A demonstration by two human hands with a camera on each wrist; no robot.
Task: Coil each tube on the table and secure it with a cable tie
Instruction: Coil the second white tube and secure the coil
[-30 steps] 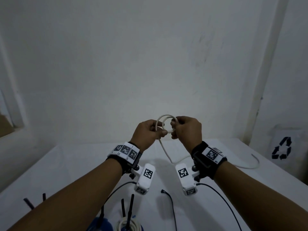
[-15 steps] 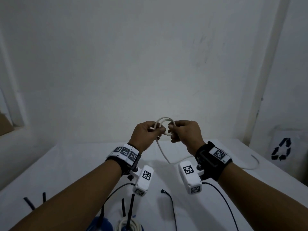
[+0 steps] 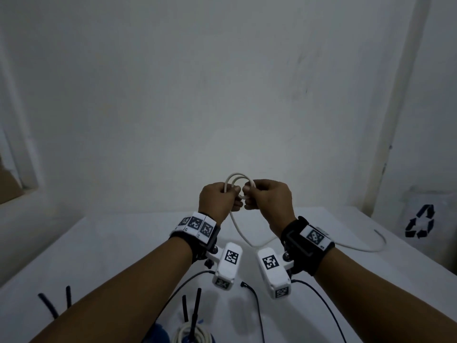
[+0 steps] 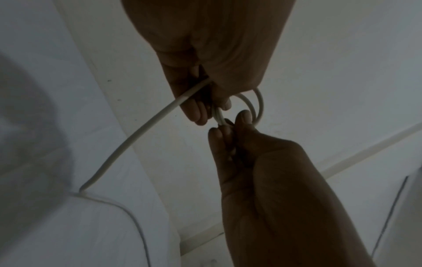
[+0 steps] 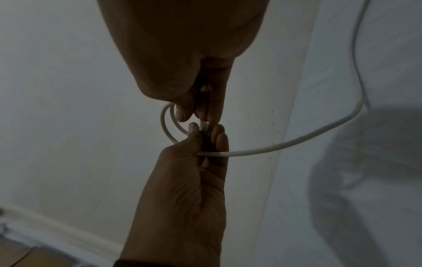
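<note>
While being wound above the desk (image 3: 118,246), white tube (image 3: 237,179) forming two small loops between both hands; left hand (image 3: 217,199) pinching one side of the coil, right hand (image 3: 268,198) pinching the other; loose tail trailing down across the desk; likely springing open if either grip is relaxing; possibly kinking from loops this tight; tail possibly snagging on black cable ties (image 3: 191,306) nearby.
</note>
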